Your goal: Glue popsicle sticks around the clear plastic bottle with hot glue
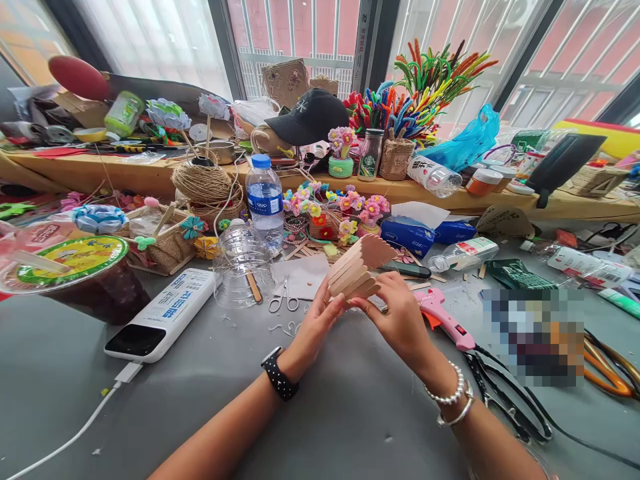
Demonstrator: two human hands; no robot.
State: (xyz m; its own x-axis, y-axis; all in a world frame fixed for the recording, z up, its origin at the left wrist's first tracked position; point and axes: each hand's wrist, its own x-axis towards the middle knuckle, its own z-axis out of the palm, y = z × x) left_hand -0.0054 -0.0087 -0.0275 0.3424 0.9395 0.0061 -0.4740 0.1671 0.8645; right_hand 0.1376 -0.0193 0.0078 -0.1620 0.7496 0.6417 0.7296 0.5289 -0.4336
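Observation:
Between my two hands is a cup-like piece made of popsicle sticks (353, 270) set side by side, tilted above the grey table. My left hand (325, 313) grips its lower left side, thumb along the bottom. On the lower right, my right hand (395, 310) pinches the edge with thumb and fingers. Just right of my right hand lies a pink glue gun (445, 317). Small scissors (284, 297) rest left of my left hand, by a white paper sheet (305, 275). A cut clear plastic bottle (240, 267) stands further left, with a single stick (254, 288) beside or inside it; I cannot tell which.
A white power bank (165, 313) with a cable and a large drink cup (75, 280) stand at left. Behind are a water bottle (265, 200), twine (205, 187) and fuzzy flowers (367, 210). Black-handled scissors (510, 393) and a cord lie at right.

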